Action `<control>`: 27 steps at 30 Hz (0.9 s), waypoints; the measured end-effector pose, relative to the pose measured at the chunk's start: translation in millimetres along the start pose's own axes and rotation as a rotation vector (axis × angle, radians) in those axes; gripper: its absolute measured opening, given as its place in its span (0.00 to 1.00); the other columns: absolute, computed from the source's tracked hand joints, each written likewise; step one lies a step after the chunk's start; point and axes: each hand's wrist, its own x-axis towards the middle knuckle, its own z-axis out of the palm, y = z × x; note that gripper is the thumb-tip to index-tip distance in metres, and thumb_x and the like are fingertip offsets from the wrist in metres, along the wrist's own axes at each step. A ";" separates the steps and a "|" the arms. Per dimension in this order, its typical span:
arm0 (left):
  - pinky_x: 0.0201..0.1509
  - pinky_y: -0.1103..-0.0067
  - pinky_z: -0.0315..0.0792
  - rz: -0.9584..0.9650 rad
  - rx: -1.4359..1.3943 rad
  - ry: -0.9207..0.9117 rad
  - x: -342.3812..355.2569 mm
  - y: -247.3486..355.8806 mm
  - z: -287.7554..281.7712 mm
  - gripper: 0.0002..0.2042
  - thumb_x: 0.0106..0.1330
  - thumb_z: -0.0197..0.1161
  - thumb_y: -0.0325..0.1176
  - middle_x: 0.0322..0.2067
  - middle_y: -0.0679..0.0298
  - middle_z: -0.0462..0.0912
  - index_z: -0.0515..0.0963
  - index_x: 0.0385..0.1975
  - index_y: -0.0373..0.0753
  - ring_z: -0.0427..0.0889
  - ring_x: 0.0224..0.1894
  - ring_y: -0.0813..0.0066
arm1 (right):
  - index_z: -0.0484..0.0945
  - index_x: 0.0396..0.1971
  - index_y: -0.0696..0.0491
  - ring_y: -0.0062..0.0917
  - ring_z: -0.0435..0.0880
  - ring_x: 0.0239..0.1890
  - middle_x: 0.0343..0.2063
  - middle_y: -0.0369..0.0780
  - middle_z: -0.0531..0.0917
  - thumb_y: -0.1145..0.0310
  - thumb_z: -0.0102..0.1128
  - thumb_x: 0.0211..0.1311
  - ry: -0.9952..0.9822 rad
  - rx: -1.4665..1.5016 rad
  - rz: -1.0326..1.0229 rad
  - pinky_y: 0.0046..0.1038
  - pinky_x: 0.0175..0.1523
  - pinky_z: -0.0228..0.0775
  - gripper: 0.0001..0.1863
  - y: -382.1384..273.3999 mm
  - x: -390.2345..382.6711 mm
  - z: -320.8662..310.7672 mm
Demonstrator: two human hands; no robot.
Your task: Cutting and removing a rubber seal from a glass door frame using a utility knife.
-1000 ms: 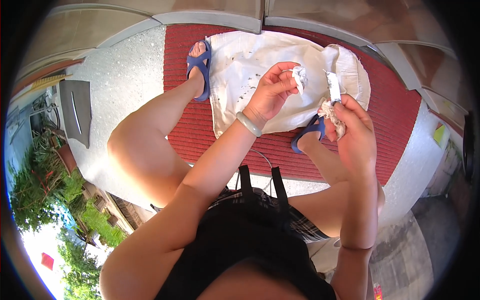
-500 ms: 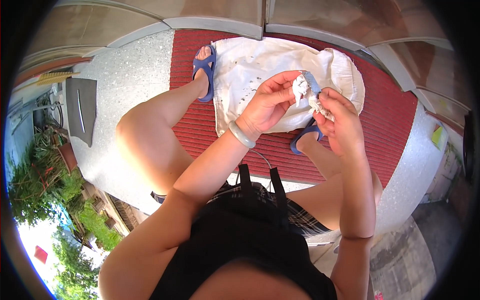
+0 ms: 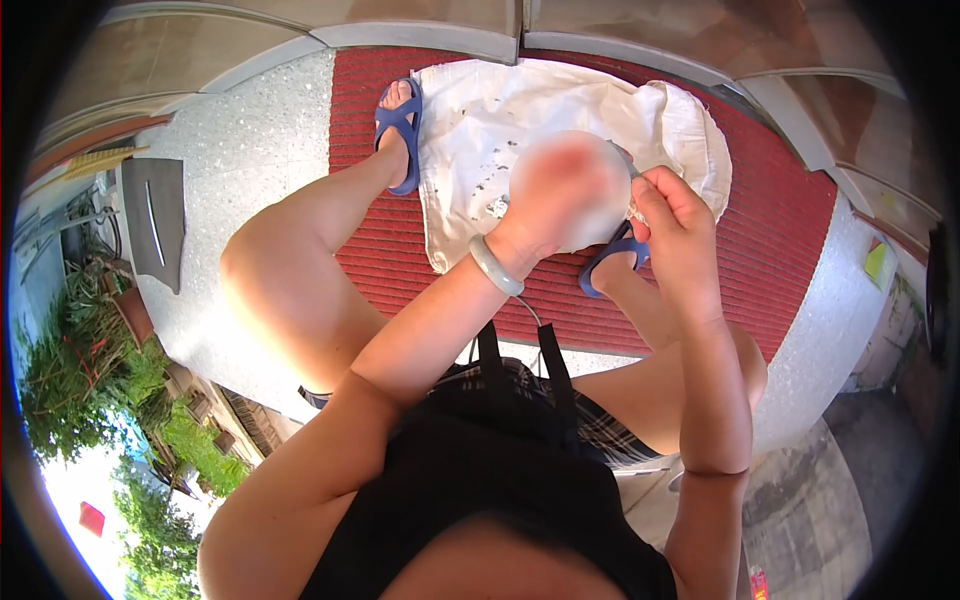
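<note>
My left hand (image 3: pixel 565 195), with a pale bangle at the wrist, is in a blurred patch, so its fingers and anything in them cannot be made out. Just right of it, my right hand (image 3: pixel 675 210) is closed on a narrow grey strip (image 3: pixel 625 158), mostly hidden, with a bit of crumpled off-white material (image 3: pixel 636 214) at the fingers. Beneath both hands a white cloth (image 3: pixel 460 110) lies spread out, sprinkled with small dark flecks.
A red ribbed mat (image 3: pixel 760 270) underlies the cloth and my sandalled feet (image 3: pixel 398 130). Panelled surfaces (image 3: pixel 640 30) border the top. At left are a dark grey flat object (image 3: pixel 152 225) on the speckled floor (image 3: pixel 240 130) and plants (image 3: pixel 90 360).
My right hand has moved left and up since a second ago, closer to my left hand. The white wad seen in my left fingers earlier is now obscured by blur.
</note>
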 end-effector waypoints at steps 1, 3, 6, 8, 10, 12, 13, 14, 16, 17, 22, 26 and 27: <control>0.39 0.85 0.69 -0.002 -0.002 -0.001 0.7 -0.1 1.0 0.09 0.59 0.64 0.26 0.35 0.69 0.83 0.80 0.40 0.37 0.77 0.35 0.86 | 0.74 0.27 0.56 0.12 0.64 0.22 0.17 0.31 0.69 0.70 0.52 0.67 0.002 -0.002 0.002 0.20 0.27 0.57 0.09 3.6 0.9 0.5; 0.36 0.86 0.69 -0.005 0.049 0.015 1.6 2.6 4.2 0.05 0.59 0.65 0.28 0.31 0.71 0.82 0.80 0.35 0.38 0.76 0.33 0.86 | 0.75 0.28 0.55 0.11 0.64 0.21 0.17 0.29 0.70 0.70 0.52 0.67 0.115 -0.226 -0.276 0.18 0.25 0.56 0.08 11.7 3.3 2.7; 0.31 0.86 0.67 -0.030 0.051 0.121 2.0 9.2 16.0 0.03 0.56 0.66 0.27 0.24 0.70 0.80 0.78 0.25 0.39 0.73 0.25 0.85 | 0.74 0.30 0.59 0.25 0.74 0.21 0.19 0.42 0.77 0.73 0.54 0.65 0.190 -0.374 -0.382 0.30 0.29 0.67 0.05 7.2 2.7 5.0; 0.32 0.86 0.67 -0.052 0.066 0.115 1.8 8.5 14.7 0.02 0.57 0.65 0.27 0.25 0.70 0.80 0.78 0.26 0.39 0.73 0.26 0.86 | 0.74 0.30 0.59 0.26 0.74 0.20 0.19 0.43 0.78 0.73 0.54 0.65 0.220 -0.375 -0.410 0.30 0.28 0.66 0.05 10.2 4.1 5.4; 0.32 0.87 0.67 -0.072 0.081 0.109 1.9 7.7 14.7 0.02 0.58 0.64 0.28 0.27 0.70 0.80 0.79 0.28 0.39 0.73 0.27 0.86 | 0.75 0.31 0.59 0.27 0.74 0.20 0.19 0.44 0.78 0.73 0.54 0.65 0.251 -0.377 -0.440 0.30 0.28 0.66 0.05 14.1 4.9 5.7; 0.27 0.85 0.64 -0.106 0.083 0.201 0.0 7.0 16.9 0.04 0.55 0.66 0.27 0.21 0.70 0.77 0.77 0.22 0.38 0.69 0.22 0.85 | 0.75 0.31 0.59 0.27 0.74 0.20 0.19 0.45 0.77 0.74 0.54 0.64 0.232 -0.333 -0.365 0.30 0.28 0.67 0.04 17.3 5.1 5.6; 0.27 0.85 0.64 -0.101 0.082 0.197 -2.0 6.3 16.4 0.04 0.55 0.66 0.27 0.21 0.70 0.77 0.77 0.22 0.38 0.69 0.22 0.85 | 0.75 0.31 0.59 0.27 0.74 0.20 0.19 0.45 0.77 0.74 0.54 0.64 0.234 -0.335 -0.371 0.30 0.28 0.67 0.04 21.1 5.0 5.7; 0.27 0.85 0.64 -0.114 0.072 0.204 -4.9 4.8 14.9 0.03 0.55 0.65 0.27 0.20 0.69 0.77 0.78 0.22 0.38 0.69 0.22 0.84 | 0.75 0.31 0.59 0.25 0.75 0.21 0.20 0.42 0.77 0.74 0.54 0.65 0.232 -0.334 -0.371 0.29 0.29 0.67 0.05 26.0 4.8 5.4; 0.26 0.85 0.64 -0.115 0.066 0.230 -13.6 5.4 16.9 0.03 0.56 0.64 0.27 0.20 0.69 0.76 0.79 0.24 0.36 0.69 0.21 0.84 | 0.76 0.30 0.59 0.23 0.75 0.22 0.20 0.40 0.78 0.73 0.54 0.65 0.228 -0.335 -0.372 0.28 0.30 0.68 0.05 26.1 13.6 -11.8; 0.26 0.85 0.64 -0.109 0.065 0.230 -26.3 -3.5 0.4 0.03 0.56 0.64 0.27 0.20 0.69 0.76 0.79 0.24 0.36 0.69 0.21 0.84 | 0.77 0.30 0.58 0.20 0.74 0.24 0.21 0.37 0.78 0.72 0.54 0.65 0.397 -0.138 -0.318 0.25 0.31 0.67 0.06 19.7 27.4 -38.1; 0.34 0.86 0.67 -0.166 0.013 0.359 -66.4 -20.5 -57.1 0.07 0.59 0.63 0.27 0.34 0.64 0.81 0.80 0.37 0.34 0.76 0.32 0.80 | 0.79 0.32 0.54 0.08 0.65 0.22 0.23 0.27 0.74 0.68 0.54 0.68 0.400 0.101 -0.169 0.12 0.28 0.56 0.07 5.4 23.0 -33.9; 0.40 0.84 0.69 0.058 0.037 0.150 -24.0 26.4 -33.6 0.11 0.62 0.63 0.28 0.43 0.62 0.81 0.79 0.42 0.34 0.78 0.40 0.78 | 0.78 0.30 0.53 0.06 0.63 0.20 0.18 0.26 0.70 0.67 0.54 0.68 0.276 0.223 -0.017 0.14 0.21 0.50 0.08 -5.6 16.7 -19.6; 0.42 0.83 0.69 0.091 0.051 0.114 -19.1 30.8 -28.6 0.12 0.63 0.63 0.29 0.45 0.62 0.81 0.79 0.45 0.34 0.79 0.42 0.77 | 0.78 0.30 0.53 0.05 0.62 0.20 0.18 0.26 0.69 0.67 0.54 0.68 0.255 0.223 -0.020 0.14 0.19 0.48 0.08 -3.8 17.2 -20.6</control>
